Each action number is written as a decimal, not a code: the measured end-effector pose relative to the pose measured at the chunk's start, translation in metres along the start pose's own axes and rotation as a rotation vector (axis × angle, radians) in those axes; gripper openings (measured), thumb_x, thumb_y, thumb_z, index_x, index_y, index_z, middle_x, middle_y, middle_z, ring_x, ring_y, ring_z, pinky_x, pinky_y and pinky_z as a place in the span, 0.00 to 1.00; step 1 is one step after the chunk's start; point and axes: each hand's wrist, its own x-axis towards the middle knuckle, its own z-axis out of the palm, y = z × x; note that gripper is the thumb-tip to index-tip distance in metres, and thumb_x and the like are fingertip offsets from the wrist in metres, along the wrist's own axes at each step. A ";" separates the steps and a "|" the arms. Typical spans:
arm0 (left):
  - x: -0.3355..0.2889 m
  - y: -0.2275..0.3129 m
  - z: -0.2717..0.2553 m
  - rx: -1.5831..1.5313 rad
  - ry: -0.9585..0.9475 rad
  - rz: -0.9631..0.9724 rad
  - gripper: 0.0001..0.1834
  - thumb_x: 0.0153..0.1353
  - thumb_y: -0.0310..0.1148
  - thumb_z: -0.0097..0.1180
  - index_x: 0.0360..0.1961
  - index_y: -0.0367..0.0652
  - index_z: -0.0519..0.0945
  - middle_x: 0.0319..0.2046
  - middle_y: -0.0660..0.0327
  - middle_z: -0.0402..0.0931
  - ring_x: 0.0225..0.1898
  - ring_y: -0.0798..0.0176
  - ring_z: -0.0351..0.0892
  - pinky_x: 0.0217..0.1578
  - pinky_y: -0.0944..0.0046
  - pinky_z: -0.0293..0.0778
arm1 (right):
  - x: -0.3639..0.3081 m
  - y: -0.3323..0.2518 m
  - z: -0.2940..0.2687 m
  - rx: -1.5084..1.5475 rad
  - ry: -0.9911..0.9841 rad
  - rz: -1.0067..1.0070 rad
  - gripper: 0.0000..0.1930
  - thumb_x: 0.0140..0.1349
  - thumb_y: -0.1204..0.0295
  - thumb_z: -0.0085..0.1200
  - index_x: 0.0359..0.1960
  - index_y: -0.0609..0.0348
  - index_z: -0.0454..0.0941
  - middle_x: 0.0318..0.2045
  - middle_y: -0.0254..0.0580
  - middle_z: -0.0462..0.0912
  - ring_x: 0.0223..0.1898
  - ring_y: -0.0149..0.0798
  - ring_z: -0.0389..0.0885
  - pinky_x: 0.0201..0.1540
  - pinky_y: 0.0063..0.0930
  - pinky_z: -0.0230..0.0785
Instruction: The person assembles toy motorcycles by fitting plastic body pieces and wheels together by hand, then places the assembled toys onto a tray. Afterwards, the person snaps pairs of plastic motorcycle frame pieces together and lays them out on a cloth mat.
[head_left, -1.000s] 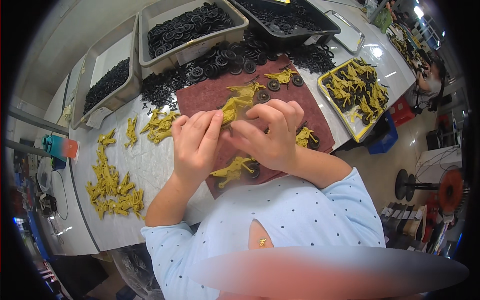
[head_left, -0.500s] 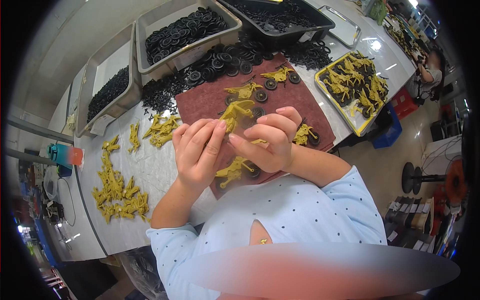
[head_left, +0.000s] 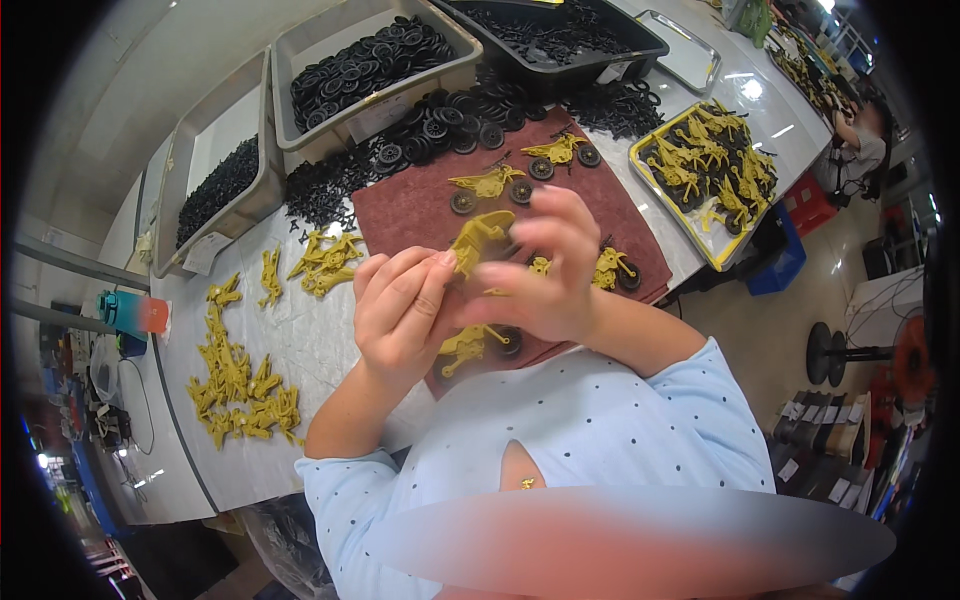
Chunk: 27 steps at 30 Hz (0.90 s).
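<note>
My left hand (head_left: 398, 318) is closed, thumb and fingertips pinching a yellow plastic toy motorcycle body (head_left: 484, 236) above the dark red mat (head_left: 400, 200). My right hand (head_left: 555, 268) is just to the right of that body, blurred by motion, its thumb and fingers apart. Whether any fingertip touches the part is unclear. Beyond my hands on the mat lie toy motorcycles with black wheels, one in the middle (head_left: 487, 182) and one farther right (head_left: 556, 150). Another toy motorcycle (head_left: 610, 268) shows beside my right wrist, and one (head_left: 466, 350) lies partly hidden below my hands.
Loose black wheels (head_left: 452, 118) are heaped behind the mat, before a grey bin of wheels (head_left: 462, 76). Another grey bin (head_left: 268, 150) and a black bin (head_left: 640, 52) hold small black parts. Yellow bodies (head_left: 228, 365) lie at left. A yellow-rimmed tray (head_left: 722, 262) holds several motorcycles.
My right hand's fingers have spread and lifted away from the yellow body. My left hand keeps its pinch, and the body has shifted slightly and tilted.
</note>
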 end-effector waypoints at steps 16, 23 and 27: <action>0.003 0.003 -0.006 -0.313 -0.103 -0.159 0.17 0.44 0.19 0.66 0.38 0.32 0.80 0.33 0.54 0.81 0.36 0.53 0.81 0.40 0.57 0.72 | -0.011 -0.003 -0.019 0.628 -0.324 0.656 0.19 0.53 0.78 0.63 0.46 0.62 0.71 0.39 0.42 0.77 0.39 0.35 0.76 0.43 0.25 0.69; 0.013 0.003 -0.004 -0.439 -0.064 -0.347 0.19 0.41 0.21 0.69 0.39 0.33 0.81 0.35 0.54 0.81 0.34 0.56 0.81 0.37 0.62 0.76 | -0.007 0.001 -0.020 0.834 -0.244 0.802 0.18 0.54 0.76 0.63 0.46 0.61 0.72 0.44 0.44 0.77 0.47 0.39 0.74 0.51 0.31 0.66; 0.008 -0.009 -0.008 -0.282 -0.088 -0.117 0.21 0.40 0.20 0.67 0.40 0.33 0.81 0.38 0.51 0.80 0.37 0.54 0.81 0.37 0.64 0.78 | -0.008 0.022 -0.024 0.758 -0.294 0.537 0.20 0.52 0.74 0.65 0.46 0.60 0.73 0.48 0.47 0.77 0.53 0.44 0.73 0.55 0.36 0.64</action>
